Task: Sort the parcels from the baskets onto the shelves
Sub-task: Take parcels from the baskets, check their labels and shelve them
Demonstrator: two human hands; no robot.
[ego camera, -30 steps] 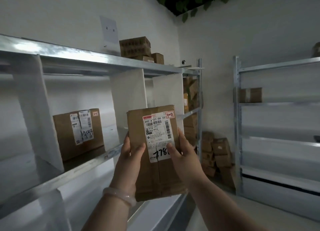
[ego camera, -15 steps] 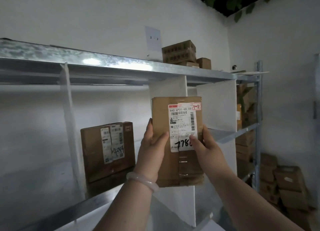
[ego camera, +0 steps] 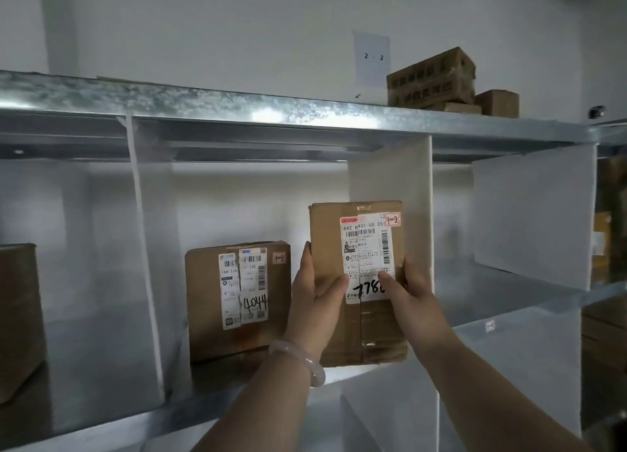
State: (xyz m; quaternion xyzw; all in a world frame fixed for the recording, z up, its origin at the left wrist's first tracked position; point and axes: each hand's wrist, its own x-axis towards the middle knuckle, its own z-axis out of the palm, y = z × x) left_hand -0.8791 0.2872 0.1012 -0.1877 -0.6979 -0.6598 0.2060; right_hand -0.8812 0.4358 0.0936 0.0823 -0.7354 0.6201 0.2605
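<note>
Since the earlier frame the parcel point(ego camera: 327, 241) has come level with the shelf point(ego camera: 101, 424) bay, held upright, long axis vertical, the left hand point(ego camera: 315, 305) and right hand point(ego camera: 412, 297) each clamped on a long edge, thumbs point(ego camera: 336, 283) flat on its glossy label point(ego camera: 368, 248). Beyond the fingers point(ego camera: 305, 265) lies the gap between the taped cardboard box point(ego camera: 203, 302) and the smooth white divider point(ego camera: 390, 176), both hands equally near

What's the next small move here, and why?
Probably ease the held parcel forward and set it down beside the 4044 box: both carry red 1-2 tags, and the left hand and right hand hold it upright just beside it.
</note>
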